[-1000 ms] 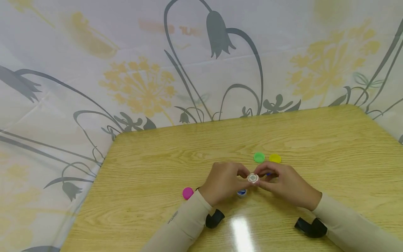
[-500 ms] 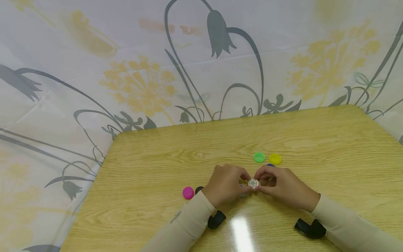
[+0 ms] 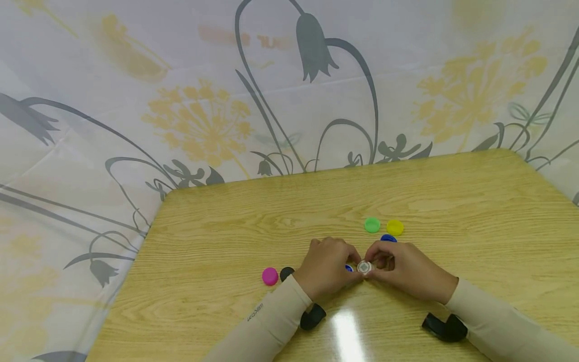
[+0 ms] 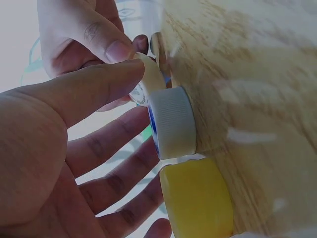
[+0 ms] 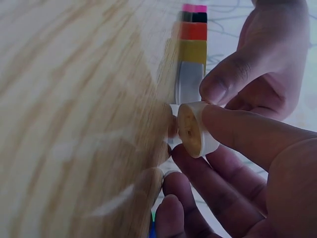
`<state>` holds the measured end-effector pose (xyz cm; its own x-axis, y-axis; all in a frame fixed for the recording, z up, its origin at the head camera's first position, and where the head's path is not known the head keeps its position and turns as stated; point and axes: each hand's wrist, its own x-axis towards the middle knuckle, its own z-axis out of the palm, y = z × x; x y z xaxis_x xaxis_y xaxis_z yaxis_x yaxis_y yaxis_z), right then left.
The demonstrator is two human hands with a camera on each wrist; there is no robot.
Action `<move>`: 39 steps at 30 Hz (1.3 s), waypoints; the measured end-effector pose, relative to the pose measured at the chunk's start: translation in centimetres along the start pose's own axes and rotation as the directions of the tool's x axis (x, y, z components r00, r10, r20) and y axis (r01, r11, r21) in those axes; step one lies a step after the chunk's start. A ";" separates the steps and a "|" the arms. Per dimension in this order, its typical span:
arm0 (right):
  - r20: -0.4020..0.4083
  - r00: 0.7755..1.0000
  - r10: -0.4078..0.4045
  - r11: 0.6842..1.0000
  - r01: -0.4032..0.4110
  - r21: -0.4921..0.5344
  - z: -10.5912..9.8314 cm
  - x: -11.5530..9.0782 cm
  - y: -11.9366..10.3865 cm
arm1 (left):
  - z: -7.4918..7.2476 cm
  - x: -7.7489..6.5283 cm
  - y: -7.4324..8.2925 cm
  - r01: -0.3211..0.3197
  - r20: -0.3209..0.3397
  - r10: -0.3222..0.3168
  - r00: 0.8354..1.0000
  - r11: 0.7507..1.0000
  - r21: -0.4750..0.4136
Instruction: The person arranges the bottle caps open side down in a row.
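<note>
A white bottle cap (image 3: 364, 267) with a printed top is between my two hands, low over the table. My left hand (image 3: 327, 266) pinches it from the left by thumb and forefinger; the other fingers spread behind a row of caps. From the right, my right hand (image 3: 409, 269) pinches the same cap. In the right wrist view the cap (image 5: 190, 130) is tilted, its yellowish inside showing. Right beside it, a ribbed white cap with a blue top (image 4: 173, 124) sits on the table, followed by a yellow cap (image 4: 198, 198) by the left fingers.
The row goes on left with an orange-red cap (image 5: 193, 30), a black cap (image 3: 287, 274) and a magenta cap (image 3: 270, 276). Behind the right hand lie a green cap (image 3: 372, 225), another yellow cap (image 3: 395, 228) and a blue cap (image 3: 388, 238). A flowered curtain (image 3: 271, 100) backs the wooden table (image 3: 217, 241).
Both hands have come down toward the near side with the white cap, right of the blue-topped one. More of the blue and black caps shows now.
</note>
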<state>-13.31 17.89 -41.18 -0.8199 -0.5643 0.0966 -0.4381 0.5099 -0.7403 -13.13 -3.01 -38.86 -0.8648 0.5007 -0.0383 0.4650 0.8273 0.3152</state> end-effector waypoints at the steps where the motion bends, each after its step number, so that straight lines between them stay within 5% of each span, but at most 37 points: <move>1: 0.002 1.000 -0.001 1.000 0.001 -0.006 0.0 0.0 0.0 | 0.0 0.0 0.0 0.000 0.002 0.000 1.000 1.000 0.005; 23: 0.030 1.000 0.009 0.999 -0.008 -0.038 0.2 0.2 0.2 | 0.4 0.0 0.3 0.008 -0.015 -0.007 1.000 0.996 0.094; 39: 0.022 1.000 -0.011 0.999 0.012 -0.040 0.0 0.2 0.2 | 0.2 0.0 0.1 -0.006 -0.024 0.007 1.000 0.998 0.067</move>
<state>-13.53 17.85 -41.29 -0.8069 -0.5839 0.0897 -0.4620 0.5292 -0.7117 -13.04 -2.93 -39.01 -0.8656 0.5006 -0.0134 0.4816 0.8395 0.2515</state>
